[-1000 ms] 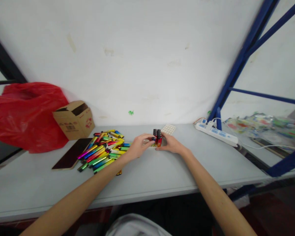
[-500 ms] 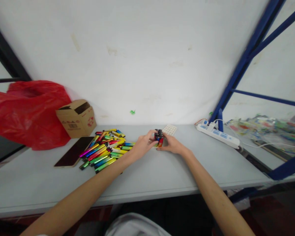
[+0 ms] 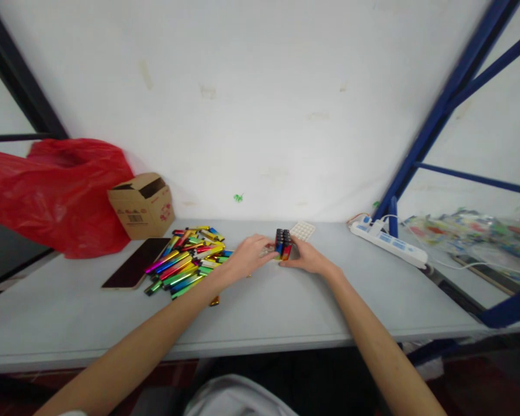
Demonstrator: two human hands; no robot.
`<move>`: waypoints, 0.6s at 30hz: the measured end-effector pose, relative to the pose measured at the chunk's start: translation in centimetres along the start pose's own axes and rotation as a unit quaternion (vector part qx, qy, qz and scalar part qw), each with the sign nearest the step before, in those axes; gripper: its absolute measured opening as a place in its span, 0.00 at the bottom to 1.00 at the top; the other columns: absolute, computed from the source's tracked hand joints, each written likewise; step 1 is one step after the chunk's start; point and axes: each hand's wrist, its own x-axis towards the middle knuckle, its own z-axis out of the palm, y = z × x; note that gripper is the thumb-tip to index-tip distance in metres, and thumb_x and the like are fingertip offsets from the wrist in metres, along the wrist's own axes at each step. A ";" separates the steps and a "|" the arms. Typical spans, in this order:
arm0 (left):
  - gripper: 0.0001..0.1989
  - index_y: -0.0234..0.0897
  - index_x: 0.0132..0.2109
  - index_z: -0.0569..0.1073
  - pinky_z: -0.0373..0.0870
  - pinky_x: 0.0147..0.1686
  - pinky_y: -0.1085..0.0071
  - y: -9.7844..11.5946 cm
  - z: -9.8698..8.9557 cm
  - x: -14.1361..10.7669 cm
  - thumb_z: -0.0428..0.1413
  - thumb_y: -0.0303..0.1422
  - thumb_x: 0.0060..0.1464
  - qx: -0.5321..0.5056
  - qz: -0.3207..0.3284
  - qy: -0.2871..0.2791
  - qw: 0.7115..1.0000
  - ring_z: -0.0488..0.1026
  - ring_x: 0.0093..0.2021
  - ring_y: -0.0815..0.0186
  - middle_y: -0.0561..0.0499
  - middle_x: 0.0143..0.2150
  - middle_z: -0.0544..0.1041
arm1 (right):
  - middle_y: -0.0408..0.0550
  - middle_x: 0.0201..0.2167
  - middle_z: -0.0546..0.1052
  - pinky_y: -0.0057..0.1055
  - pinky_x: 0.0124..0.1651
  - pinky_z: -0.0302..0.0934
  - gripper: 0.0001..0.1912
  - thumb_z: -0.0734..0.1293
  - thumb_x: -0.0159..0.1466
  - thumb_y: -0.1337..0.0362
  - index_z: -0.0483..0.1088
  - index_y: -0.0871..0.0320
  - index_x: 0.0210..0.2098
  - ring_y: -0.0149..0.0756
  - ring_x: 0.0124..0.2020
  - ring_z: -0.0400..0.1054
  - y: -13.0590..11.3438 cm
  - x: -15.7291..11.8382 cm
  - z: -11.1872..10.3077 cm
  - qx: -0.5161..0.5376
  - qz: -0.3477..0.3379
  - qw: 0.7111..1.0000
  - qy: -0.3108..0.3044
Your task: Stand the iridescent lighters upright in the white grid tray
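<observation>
Several upright lighters [image 3: 283, 244] with black tops, blue and red bodies, stand packed together between my hands. My right hand [image 3: 305, 256] grips the group from its right side, thumb and fingers around it. My left hand [image 3: 255, 254] is at the left of the group, fingers bent; something pale shows by its fingertips, too small to name. Left of that hand lies a loose pile of shiny coloured lighters [image 3: 186, 263]. Just behind the group rests a white tray with a grid of small cells [image 3: 302, 231].
At the left are a dark phone or tablet [image 3: 136, 263], an open cardboard box [image 3: 143, 209] and a red plastic bag [image 3: 78, 196]. To the right lie a white power strip [image 3: 390, 242], blue shelf posts [image 3: 433, 127] and plastic packages [image 3: 472, 231]; another person's hand shows at the edge.
My left hand has drawn slightly left from the upright lighters, showing more of their blue side. My right hand stays around them. The view has shifted a little.
</observation>
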 end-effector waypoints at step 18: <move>0.19 0.42 0.43 0.84 0.65 0.55 0.67 -7.3 -7.2 -3.0 0.53 0.46 0.62 0.028 -0.081 -0.177 0.980 0.76 0.51 0.56 0.44 0.52 0.80 | 0.62 0.59 0.74 0.50 0.63 0.62 0.41 0.78 0.55 0.52 0.64 0.61 0.62 0.54 0.58 0.70 -0.3 -0.1 -0.3 -0.010 0.028 1.000 -0.007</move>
